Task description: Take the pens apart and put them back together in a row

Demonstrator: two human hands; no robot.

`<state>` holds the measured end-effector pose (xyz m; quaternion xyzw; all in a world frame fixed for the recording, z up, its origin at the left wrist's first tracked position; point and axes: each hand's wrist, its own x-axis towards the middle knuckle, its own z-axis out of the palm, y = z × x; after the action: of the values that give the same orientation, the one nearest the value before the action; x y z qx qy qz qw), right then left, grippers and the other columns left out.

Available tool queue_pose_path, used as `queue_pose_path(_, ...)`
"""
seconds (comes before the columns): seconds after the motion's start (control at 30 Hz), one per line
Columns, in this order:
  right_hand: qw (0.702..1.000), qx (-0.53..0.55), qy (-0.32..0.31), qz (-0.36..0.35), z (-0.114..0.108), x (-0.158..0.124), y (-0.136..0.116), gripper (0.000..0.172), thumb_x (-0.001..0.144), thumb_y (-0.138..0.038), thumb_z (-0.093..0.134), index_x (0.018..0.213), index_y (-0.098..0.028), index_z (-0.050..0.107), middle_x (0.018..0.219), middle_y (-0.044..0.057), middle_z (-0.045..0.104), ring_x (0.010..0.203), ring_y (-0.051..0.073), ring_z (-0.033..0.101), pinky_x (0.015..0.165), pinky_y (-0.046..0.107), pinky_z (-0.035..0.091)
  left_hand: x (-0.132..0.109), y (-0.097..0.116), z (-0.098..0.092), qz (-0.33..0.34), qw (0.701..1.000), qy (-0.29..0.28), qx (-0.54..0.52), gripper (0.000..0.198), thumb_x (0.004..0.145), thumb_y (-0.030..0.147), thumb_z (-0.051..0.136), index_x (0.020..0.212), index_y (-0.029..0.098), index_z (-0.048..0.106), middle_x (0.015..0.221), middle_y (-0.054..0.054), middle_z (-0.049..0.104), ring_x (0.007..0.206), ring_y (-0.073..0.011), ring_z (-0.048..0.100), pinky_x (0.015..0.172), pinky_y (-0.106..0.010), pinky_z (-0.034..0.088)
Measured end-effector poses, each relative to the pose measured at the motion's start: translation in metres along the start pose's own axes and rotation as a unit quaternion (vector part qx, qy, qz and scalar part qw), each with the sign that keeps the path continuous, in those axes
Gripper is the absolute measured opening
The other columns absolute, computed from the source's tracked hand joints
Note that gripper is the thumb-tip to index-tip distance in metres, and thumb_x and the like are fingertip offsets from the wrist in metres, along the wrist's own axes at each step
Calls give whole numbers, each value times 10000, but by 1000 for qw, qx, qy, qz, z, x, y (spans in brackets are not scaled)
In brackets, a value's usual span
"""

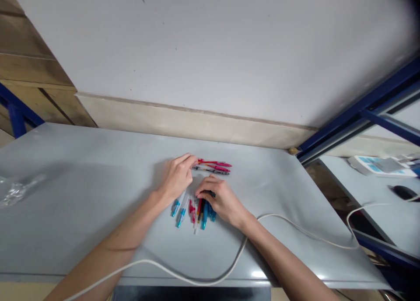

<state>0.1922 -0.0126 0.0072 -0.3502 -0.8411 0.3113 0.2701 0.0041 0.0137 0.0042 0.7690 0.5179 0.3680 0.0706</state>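
Note:
Several pens lie on a grey table [82, 174]. A small group of red and pink pens [215, 166] lies crosswise at the back. My left hand [177, 178] reaches toward them, fingertips pinched at the near end of a red pen. A heap of blue, red and clear pens [193, 211] lies closer to me. My right hand [221, 198] rests on top of that heap with its fingers curled over the pens.
A white cable [236, 255] loops across the table's front edge and runs off right. A crumpled clear plastic bag [15, 189] lies at the far left. A blue metal frame [357, 110] and a second table with a black mouse [402, 191] stand to the right.

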Motion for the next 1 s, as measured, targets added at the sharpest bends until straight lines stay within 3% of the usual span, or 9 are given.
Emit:
queue_pose_path(0.3, 997, -70, 2, -10, 2, -1, -2, 256, 953, -36, 551, 890, -210, 728, 963, 49, 672, 967, 210, 577, 851, 317, 476, 0, -1, 0, -3, 1000, -4, -10, 364, 778, -61, 429, 875, 218, 643, 921, 9, 719, 829, -148, 681, 720, -248, 455)
queue_pose_path(0.43, 997, -57, 51, -17, -8, -3, -4, 269, 990, -76, 472, 1021, -210, 703, 1025, 73, 658, 1007, 217, 583, 883, 339, 466, 0, -1, 0, -2, 1000, -6, -16, 351, 807, -48, 433, 884, 215, 653, 925, 0, 725, 858, -153, 691, 730, -247, 461)
queue_pose_path(0.53, 991, -31, 109, 69, -23, -7, -3, 265, 1023, -149, 415, 1145, -209, 643, 897, 49, 668, 796, 186, 614, 737, 298, 463, 1, -1, -1, -1, 1000, 5, -4, 314, 854, -14, 444, 898, 213, 657, 919, -5, 725, 841, -157, 681, 709, -249, 448)
queue_pose_path(0.6, 980, -42, 122, 150, -34, -10, -2, 251, 1043, -206, 377, 1142, -207, 607, 716, 3, 636, 591, 164, 561, 606, 274, 403, 1, -1, -2, -2, 1000, 17, -4, 271, 886, 18, 457, 875, 209, 648, 876, -2, 712, 788, -148, 660, 684, -246, 434)
queue_pose_path(0.7, 967, -107, 76, 218, -43, -14, -1, 180, 1017, -222, 415, 984, -210, 592, 532, -32, 563, 471, 161, 508, 551, 274, 329, 1, 0, -1, -4, 1000, 21, -20, 228, 939, 82, 464, 838, 204, 628, 819, 2, 685, 724, -135, 622, 653, -238, 417)
queue_pose_path(0.8, 961, -138, 8, 241, -43, -16, -4, 134, 936, -146, 489, 847, -214, 562, 460, -40, 529, 421, 152, 485, 533, 275, 300, 1, 1, 0, -1, 999, 12, -39, 221, 971, 122, 454, 845, 202, 618, 821, -1, 677, 718, -130, 606, 658, -236, 412)
queue_pose_path(1.0, 962, 3, -59, 267, -42, -19, -3, 66, 915, -205, 535, 853, -213, 556, 476, -39, 586, 410, 140, 533, 494, 245, 370, -2, 6, 4, 21, 997, -19, -69, 231, 1004, 169, 429, 862, 209, 608, 822, 0, 669, 711, -131, 593, 693, -239, 429)
